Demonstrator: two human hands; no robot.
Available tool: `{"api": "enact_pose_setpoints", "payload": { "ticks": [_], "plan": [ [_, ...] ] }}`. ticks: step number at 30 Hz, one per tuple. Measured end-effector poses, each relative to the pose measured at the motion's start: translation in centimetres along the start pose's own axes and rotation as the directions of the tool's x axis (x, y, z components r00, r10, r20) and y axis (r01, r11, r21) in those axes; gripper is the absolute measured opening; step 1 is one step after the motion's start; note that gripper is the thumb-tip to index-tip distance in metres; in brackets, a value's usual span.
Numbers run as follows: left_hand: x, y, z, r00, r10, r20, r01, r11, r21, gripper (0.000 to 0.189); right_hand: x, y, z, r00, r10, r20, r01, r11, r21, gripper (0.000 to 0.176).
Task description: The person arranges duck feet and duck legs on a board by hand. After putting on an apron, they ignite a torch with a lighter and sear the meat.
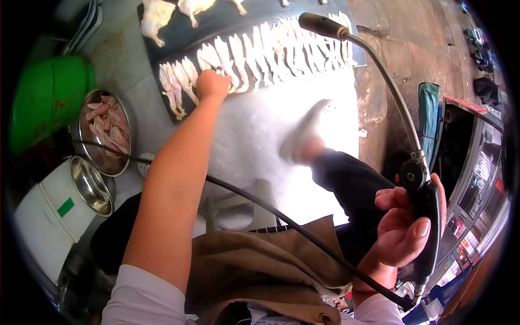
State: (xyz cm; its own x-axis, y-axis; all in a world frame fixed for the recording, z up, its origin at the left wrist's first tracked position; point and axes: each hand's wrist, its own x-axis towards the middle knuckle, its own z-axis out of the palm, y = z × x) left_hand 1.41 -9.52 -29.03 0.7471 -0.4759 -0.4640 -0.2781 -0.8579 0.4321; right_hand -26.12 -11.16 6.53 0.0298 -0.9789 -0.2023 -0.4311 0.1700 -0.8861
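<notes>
My left hand [213, 85] is closed at the near edge of a row of pale, slender poultry pieces [254, 54] that look like chicken feet. Its fingers are bent over one of them, and the fingertips are partly hidden. The pieces lie side by side on a dark tray [187, 46]. In my right hand [403, 227] is the black handle of a gas blowtorch [430, 233], the fingers loosely curled around it. The torch's metal neck arches up and left, so its nozzle [319, 24] hangs over the right part of the row. No flame is visible.
Larger poultry legs [157, 19] lie along the tray's far side. At left stand a steel bowl of raw poultry pieces [108, 124], a second steel bowl [92, 184], a white box [46, 227] and a green container [51, 100]. A black hose [271, 216] crosses my lap.
</notes>
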Motion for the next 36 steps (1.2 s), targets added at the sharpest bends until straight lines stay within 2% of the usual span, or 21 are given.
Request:
{"api": "enact_pose_setpoints", "payload": {
  "ticks": [2, 6, 8, 9, 11, 12, 13, 16, 22, 27, 30, 34, 36],
  "plan": [
    [0.1, -0.7, 0.5, 1.0, 0.01, -0.011, -0.01, 0.999, 0.04, 0.04, -0.1, 0.0, -0.4, 0.999, 0.035, 0.008, -0.035, 0.999, 0.014, 0.098],
    [-0.8, 0.9, -0.5, 0.991, -0.121, 0.048, 0.12, 0.992, 0.029, 0.031, -0.6, -0.1, -0.7, 0.998, 0.068, 0.001, -0.068, 0.998, 0.005, 0.1],
    [-0.4, 0.7, 0.0, 0.974, -0.219, 0.059, 0.222, 0.974, -0.052, 0.03, -0.7, -0.4, -0.7, 0.996, 0.087, 0.0, -0.087, 0.996, 0.0, 0.1],
    [-0.2, 0.6, 0.2, 0.962, -0.265, 0.071, 0.271, 0.958, -0.091, 0.029, -0.7, -0.2, -0.8, 0.999, 0.044, 0.015, -0.044, 0.999, -0.006, 0.096],
    [-0.1, 0.7, -0.5, 0.914, -0.358, 0.19, 0.386, 0.912, -0.136, 0.025, -0.4, 0.9, -1.3, 0.994, -0.094, 0.06, 0.095, 0.995, -0.018, 0.085],
    [-0.1, 0.7, -0.9, 0.881, -0.401, 0.25, 0.444, 0.883, -0.153, 0.023, -0.4, 0.9, -1.3, 0.991, -0.112, 0.069, 0.114, 0.993, -0.027, 0.083],
    [0.3, 0.4, -1.2, 0.871, -0.388, 0.3, 0.438, 0.89, -0.122, 0.015, -0.5, 1.0, -1.4, 0.989, -0.13, 0.077, 0.133, 0.991, -0.036, 0.081],
    [0.1, 0.0, -1.2, 0.869, -0.386, 0.31, 0.457, 0.866, -0.204, 0.009, -0.7, 0.9, -1.5, 0.987, -0.132, 0.088, 0.138, 0.988, -0.063, 0.08],
    [0.0, 0.4, -1.5, 0.848, -0.439, 0.297, 0.512, 0.824, -0.244, 0.008, -0.8, 0.7, -0.9, 0.989, -0.107, 0.105, 0.11, 0.994, -0.025, 0.081],
    [0.1, -0.6, -2.0, 0.918, -0.313, 0.244, 0.355, 0.923, -0.15, 0.012, -0.3, 1.5, -0.3, 0.984, -0.138, 0.109, 0.129, 0.988, 0.082, 0.079],
    [-0.6, -0.4, -2.6, 0.939, -0.244, 0.243, 0.282, 0.95, -0.135, 0.013, -0.1, 1.0, -1.1, 0.962, 0.043, 0.27, -0.086, 0.985, 0.147, 0.075],
    [-0.8, -1.3, -2.9, 0.923, -0.229, 0.309, 0.295, 0.937, -0.189, 0.015, 0.0, 1.3, -0.6, 0.963, 0.096, 0.252, -0.137, 0.979, 0.152, 0.073],
    [-0.7, -2.6, -2.2, 0.984, 0.033, 0.177, -0.023, 0.998, -0.06, 0.022, 0.0, 1.3, -0.4, 0.968, 0.105, 0.229, -0.136, 0.983, 0.125, 0.075]
  ]
}}
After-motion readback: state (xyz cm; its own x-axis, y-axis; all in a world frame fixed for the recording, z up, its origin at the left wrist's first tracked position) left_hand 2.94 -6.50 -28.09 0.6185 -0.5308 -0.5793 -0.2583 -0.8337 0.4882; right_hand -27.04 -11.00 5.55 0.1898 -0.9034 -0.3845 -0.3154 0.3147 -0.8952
